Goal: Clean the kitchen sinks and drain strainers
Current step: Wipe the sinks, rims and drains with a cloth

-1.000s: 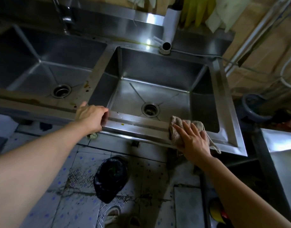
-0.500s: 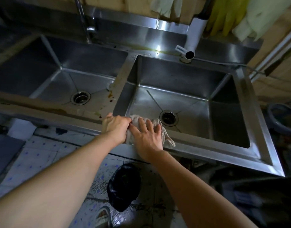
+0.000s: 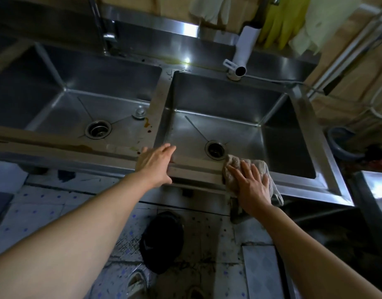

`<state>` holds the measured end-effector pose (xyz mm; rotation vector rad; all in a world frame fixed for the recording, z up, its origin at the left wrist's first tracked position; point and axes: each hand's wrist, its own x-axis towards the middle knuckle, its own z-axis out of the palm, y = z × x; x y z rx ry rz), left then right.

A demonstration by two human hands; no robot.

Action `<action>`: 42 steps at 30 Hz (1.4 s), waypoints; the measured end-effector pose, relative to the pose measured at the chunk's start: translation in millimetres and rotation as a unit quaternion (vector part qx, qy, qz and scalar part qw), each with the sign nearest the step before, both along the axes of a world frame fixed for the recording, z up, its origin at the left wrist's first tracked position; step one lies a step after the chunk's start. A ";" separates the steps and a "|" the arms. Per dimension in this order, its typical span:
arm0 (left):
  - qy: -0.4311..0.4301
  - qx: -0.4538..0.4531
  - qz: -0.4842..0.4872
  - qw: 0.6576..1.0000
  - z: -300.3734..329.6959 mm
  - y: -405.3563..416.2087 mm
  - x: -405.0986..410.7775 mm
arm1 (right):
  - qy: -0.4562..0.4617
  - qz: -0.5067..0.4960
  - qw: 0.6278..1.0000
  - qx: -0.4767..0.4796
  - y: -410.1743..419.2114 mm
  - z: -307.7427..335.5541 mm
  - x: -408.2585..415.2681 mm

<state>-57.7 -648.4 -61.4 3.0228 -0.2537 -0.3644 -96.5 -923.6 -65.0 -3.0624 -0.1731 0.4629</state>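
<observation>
Two steel sinks sit side by side: the left sink [image 3: 103, 87] and the right sink [image 3: 226, 104]. Each has a round drain strainer, left drain [image 3: 98, 129] and right drain [image 3: 215, 149]. A round metal plug [image 3: 139, 112] lies in the left sink near the divider. My right hand [image 3: 251, 186] presses a beige rag [image 3: 233, 169] flat on the front rim of the right sink. My left hand [image 3: 155, 162] rests with straight fingers on the front rim [image 3: 196, 167] by the divider, holding nothing.
Brown stains mark the divider [image 3: 147, 126] and the left front rim [image 3: 82, 146]. A white tap spout [image 3: 243, 52] and a steel tap [image 3: 106, 29] stand behind. Yellow and pale gloves [image 3: 280, 20] hang above. A black bag [image 3: 162, 240] lies on the tiled floor.
My right hand has slid the rag to the right along the front rim, away from my left hand. My left hand's fingers have straightened over the rim.
</observation>
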 end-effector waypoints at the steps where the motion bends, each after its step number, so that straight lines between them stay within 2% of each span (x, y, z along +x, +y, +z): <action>1: 0.003 -0.001 0.013 1.000 2.4 13.6 -0.7 | -0.001 -0.001 1.000 0.002 8.4 -1.1 0.5; 6: 0.047 0.088 0.103 0.990 7.2 100.3 0.1 | -0.009 0.035 0.999 0.014 74.3 -7.7 12.1; 11: -0.011 0.094 0.058 0.994 3.9 130.4 6.8 | -0.013 0.091 0.995 0.037 168.1 -17.1 25.2; 16: -0.019 0.103 0.049 0.993 4.2 133.5 13.5 | 0.015 0.082 0.995 0.054 263.9 -16.9 33.6; 21: 0.006 0.114 0.047 0.992 5.7 135.5 16.5 | 0.005 0.102 0.994 0.042 212.2 -11.0 30.4; 28: 0.035 0.130 0.043 0.990 13.0 130.1 19.7 | -0.004 -0.027 0.999 -0.017 84.3 1.9 1.7; 31: 0.035 0.141 0.039 0.989 14.1 130.5 20.2 | 0.011 -0.074 0.997 -0.035 58.3 3.1 -2.2; 35: 0.027 0.141 0.048 0.988 16.2 128.8 18.0 | 0.011 -0.075 0.997 -0.031 70.3 -0.4 -0.3; 42: 0.023 0.152 0.078 0.985 17.1 122.9 16.9 | 0.006 0.066 0.998 0.018 150.6 -4.8 18.9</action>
